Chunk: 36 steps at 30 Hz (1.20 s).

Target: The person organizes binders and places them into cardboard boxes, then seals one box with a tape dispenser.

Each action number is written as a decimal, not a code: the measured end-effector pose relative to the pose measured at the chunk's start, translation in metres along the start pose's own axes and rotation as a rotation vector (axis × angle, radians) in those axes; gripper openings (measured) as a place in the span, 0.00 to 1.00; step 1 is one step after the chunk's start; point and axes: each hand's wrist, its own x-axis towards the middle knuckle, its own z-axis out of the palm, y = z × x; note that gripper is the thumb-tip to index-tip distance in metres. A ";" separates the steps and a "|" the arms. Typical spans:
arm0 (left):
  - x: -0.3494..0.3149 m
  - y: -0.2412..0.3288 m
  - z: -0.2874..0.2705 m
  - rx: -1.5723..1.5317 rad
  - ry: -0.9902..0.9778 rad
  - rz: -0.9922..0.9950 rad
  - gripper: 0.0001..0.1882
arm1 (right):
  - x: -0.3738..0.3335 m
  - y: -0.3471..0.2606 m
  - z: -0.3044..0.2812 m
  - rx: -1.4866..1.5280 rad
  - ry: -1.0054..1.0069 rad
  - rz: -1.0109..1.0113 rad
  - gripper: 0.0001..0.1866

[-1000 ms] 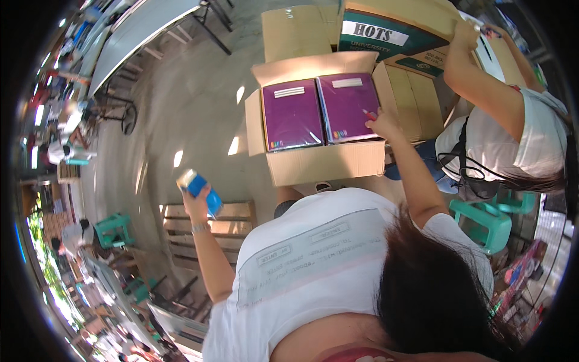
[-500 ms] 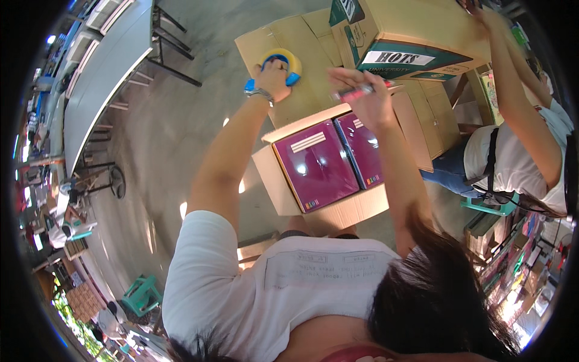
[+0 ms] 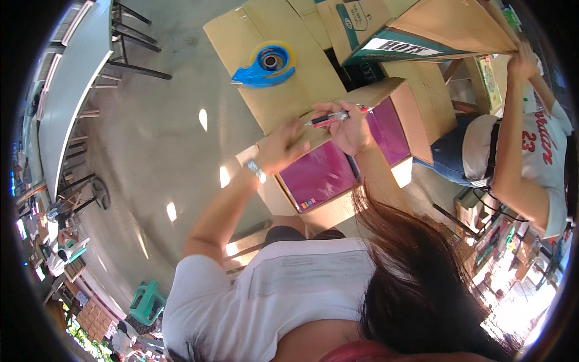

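My right hand (image 3: 348, 134) is closed around a red and black pen (image 3: 326, 119), above an open cardboard box (image 3: 338, 212). Beside it, my left hand (image 3: 280, 148) is over the box's left side, slightly blurred, with its fingers apart and nothing seen in them. Purple notebooks (image 3: 316, 181) with a glossy surface lie side by side inside, partly covered by my hands and the raised flap. A blue tape dispenser (image 3: 260, 76) with a yellowish roll rests on a flat cardboard surface (image 3: 238, 36) beyond my left hand.
At the right, a co-worker (image 3: 525, 157) in a white shirt grips a tilted cardboard carton (image 3: 446, 30) with a green band. A long grey table (image 3: 81, 72) runs along the left. A green stool (image 3: 146, 303) stands on the floor at lower left.
My left hand has let go of the tape dispenser and come down to the open box. My right hand has moved left and lower with the pen. The co-worker has tilted the carton.
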 end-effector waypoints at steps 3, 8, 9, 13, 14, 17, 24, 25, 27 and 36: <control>-0.025 0.014 0.022 0.183 -0.046 -0.010 0.43 | -0.002 -0.014 -0.031 0.155 -0.048 -0.018 0.29; -0.024 0.021 0.020 0.252 -0.048 -0.030 0.42 | 0.000 -0.086 -0.081 0.286 0.049 -0.355 0.31; -0.023 0.023 0.019 0.190 -0.044 -0.043 0.41 | -0.003 -0.097 -0.084 0.269 0.057 -0.369 0.32; -0.020 0.014 0.002 0.028 -0.116 -0.049 0.39 | -0.026 -0.128 -0.144 0.192 0.065 -0.523 0.34; -0.024 0.012 0.003 0.021 -0.102 -0.063 0.39 | -0.037 -0.133 -0.148 0.121 0.268 -0.603 0.34; -0.029 0.009 0.015 0.165 -0.132 0.045 0.40 | -0.056 -0.141 -0.158 -0.436 0.580 -0.614 0.33; -0.052 0.010 0.098 0.414 0.098 -0.057 0.45 | -0.006 -0.003 -0.049 -0.404 0.154 -0.196 0.24; -0.054 0.018 0.103 0.390 0.137 -0.073 0.46 | 0.010 0.034 -0.041 -0.238 -0.058 -0.157 0.23; -0.055 0.020 0.114 0.402 0.144 -0.102 0.45 | 0.037 0.078 -0.002 -0.458 -0.133 -0.191 0.14; -0.060 0.021 0.124 0.310 0.190 -0.155 0.37 | 0.088 0.121 0.010 -1.125 -0.307 -0.404 0.04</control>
